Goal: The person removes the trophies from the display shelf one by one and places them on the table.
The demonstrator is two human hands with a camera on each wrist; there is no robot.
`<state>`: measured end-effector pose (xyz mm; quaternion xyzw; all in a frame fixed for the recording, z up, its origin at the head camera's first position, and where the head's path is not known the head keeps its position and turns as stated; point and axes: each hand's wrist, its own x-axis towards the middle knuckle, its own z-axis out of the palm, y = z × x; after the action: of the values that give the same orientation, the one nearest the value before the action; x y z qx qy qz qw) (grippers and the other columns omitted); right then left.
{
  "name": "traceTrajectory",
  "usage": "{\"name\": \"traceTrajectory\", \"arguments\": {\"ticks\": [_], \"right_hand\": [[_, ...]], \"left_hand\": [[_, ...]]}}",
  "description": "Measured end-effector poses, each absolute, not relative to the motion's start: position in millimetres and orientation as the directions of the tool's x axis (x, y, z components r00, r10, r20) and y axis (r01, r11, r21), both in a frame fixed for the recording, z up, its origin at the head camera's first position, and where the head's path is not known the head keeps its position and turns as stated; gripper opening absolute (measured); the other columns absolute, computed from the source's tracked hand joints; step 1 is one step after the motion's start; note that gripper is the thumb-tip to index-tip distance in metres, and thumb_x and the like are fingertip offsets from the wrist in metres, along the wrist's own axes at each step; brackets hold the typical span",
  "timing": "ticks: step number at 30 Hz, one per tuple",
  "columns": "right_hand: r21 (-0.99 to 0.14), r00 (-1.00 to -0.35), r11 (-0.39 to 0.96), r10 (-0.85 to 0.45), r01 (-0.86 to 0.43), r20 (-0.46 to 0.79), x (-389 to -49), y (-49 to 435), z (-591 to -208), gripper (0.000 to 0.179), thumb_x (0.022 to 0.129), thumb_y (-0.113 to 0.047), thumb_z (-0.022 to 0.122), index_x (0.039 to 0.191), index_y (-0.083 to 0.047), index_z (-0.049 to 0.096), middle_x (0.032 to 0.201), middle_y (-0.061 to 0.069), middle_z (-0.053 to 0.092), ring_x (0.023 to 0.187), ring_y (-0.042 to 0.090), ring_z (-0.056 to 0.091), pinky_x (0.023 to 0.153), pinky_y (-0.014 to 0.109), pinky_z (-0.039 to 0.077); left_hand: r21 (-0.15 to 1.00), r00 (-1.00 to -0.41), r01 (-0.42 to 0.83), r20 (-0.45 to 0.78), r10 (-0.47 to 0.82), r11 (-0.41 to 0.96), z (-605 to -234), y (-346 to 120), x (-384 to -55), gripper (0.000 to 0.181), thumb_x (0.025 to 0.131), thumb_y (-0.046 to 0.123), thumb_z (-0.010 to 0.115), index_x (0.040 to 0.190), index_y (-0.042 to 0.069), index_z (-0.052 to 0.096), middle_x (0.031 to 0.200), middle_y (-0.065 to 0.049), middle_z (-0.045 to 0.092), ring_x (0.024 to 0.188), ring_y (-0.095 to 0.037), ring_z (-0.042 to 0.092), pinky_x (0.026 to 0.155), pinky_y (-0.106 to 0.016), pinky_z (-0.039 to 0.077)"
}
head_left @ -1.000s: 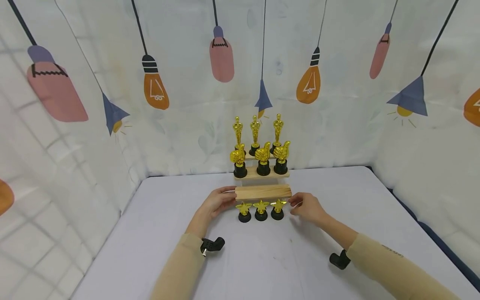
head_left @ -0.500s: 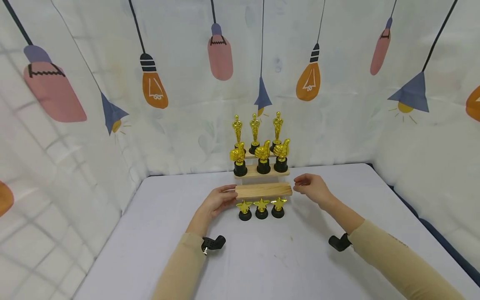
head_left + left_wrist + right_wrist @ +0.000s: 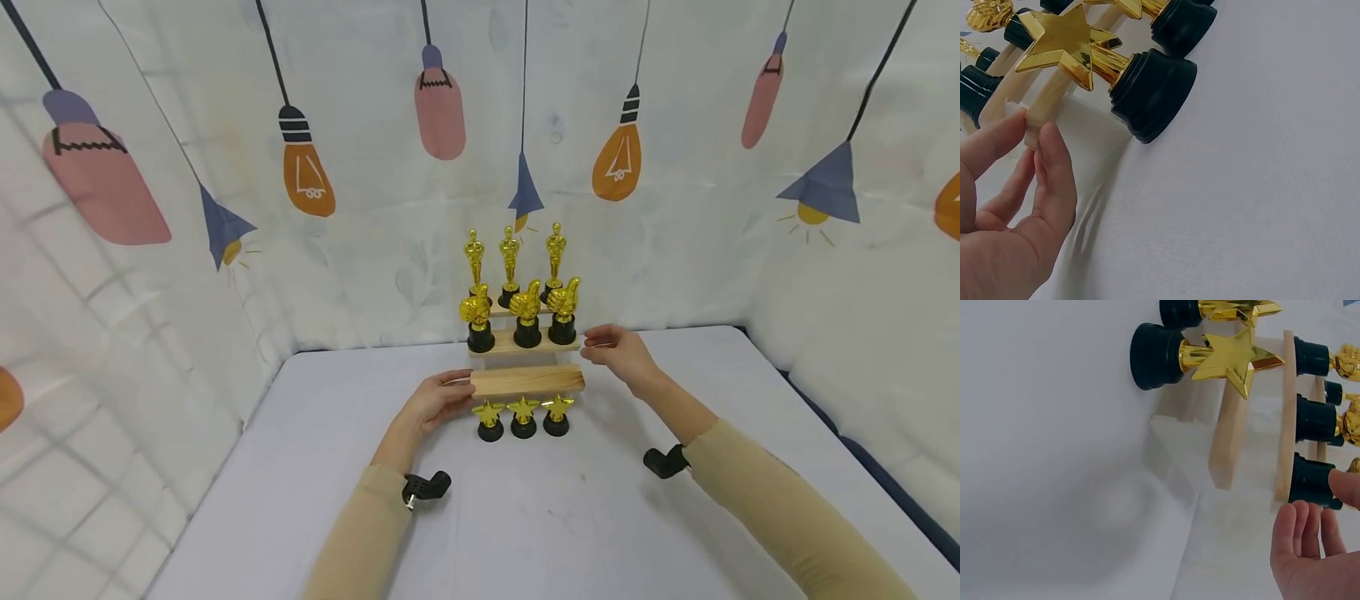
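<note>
A stepped wooden rack stands at the back of the table, its lowest board (image 3: 527, 382) bare on top. My left hand (image 3: 431, 404) pinches that board's left end between thumb and fingers, also seen in the left wrist view. My right hand (image 3: 622, 354) is at the right end of the middle board (image 3: 1289, 412), fingers fairly straight. Its thumb is beside the black base (image 3: 1311, 481) of the rightmost thumbs-up trophy (image 3: 563, 310). Three gold thumbs-up trophies share this board. Three gold star trophies (image 3: 522, 417) stand on the table before the rack.
Three gold figure trophies (image 3: 510, 262) stand on the top board behind. A pale side support (image 3: 1185, 444) holds up the boards. White cloth (image 3: 525, 517) covers the table. Behind hangs a backdrop (image 3: 360, 267) printed with lamps.
My right hand has left the area beside the rightmost star trophy, moving back and up to the middle board's right end. The left hand keeps its place on the lowest board.
</note>
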<state>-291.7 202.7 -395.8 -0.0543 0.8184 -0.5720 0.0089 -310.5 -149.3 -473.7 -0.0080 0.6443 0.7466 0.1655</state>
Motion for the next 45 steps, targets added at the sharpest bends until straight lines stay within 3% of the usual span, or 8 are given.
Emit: {"name": "traceTrajectory", "arguments": {"ticks": [3,7,16,45], "right_hand": [[-0.947,-0.994,0.309,-0.099,-0.083,0.055,-291,199,-387,0.049,0.099,-0.008,0.067,0.141,0.010,0.049,0.134,0.028,0.055,0.118,0.034,0.057,0.098,0.038,0.051],[-0.957,-0.996,0.283,-0.074,-0.064,0.045,-295,195,-386,0.050,0.099,-0.009,0.068,0.142,0.008,0.048,0.139,0.028,0.052,0.123,0.037,0.054,0.105,0.046,0.047],[-0.968,-0.998,0.244,-0.039,-0.056,0.048,-304,193,-391,0.052,0.100,-0.011,0.069,0.145,0.005,0.046,0.142,0.026,0.049,0.132,0.039,0.049,0.114,0.051,0.039],[-0.986,-1.000,0.166,0.003,-0.018,0.018,-328,171,-393,0.065,0.096,-0.010,0.075,0.150,0.004,0.042,0.148,0.022,0.046,0.134,0.037,0.047,0.114,0.051,0.038]], "left_hand": [[0.958,-0.944,-0.258,-0.224,0.244,-0.121,-473,-149,-312,0.055,0.096,0.001,0.070,0.147,-0.004,0.050,0.138,-0.025,0.058,0.100,-0.019,0.067,0.084,-0.027,0.059],[0.960,-0.946,-0.253,-0.218,0.240,-0.122,-474,-150,-311,0.055,0.096,0.000,0.070,0.147,-0.005,0.049,0.137,-0.026,0.058,0.099,-0.020,0.067,0.084,-0.028,0.059],[0.956,-0.942,-0.267,-0.231,0.244,-0.124,-475,-147,-311,0.055,0.095,0.000,0.071,0.146,-0.004,0.051,0.137,-0.025,0.059,0.103,-0.023,0.068,0.084,-0.030,0.059],[0.950,-0.943,-0.274,-0.236,0.234,-0.146,-476,-149,-310,0.054,0.096,-0.001,0.070,0.146,-0.004,0.051,0.138,-0.024,0.057,0.103,-0.022,0.067,0.084,-0.028,0.059]]}}
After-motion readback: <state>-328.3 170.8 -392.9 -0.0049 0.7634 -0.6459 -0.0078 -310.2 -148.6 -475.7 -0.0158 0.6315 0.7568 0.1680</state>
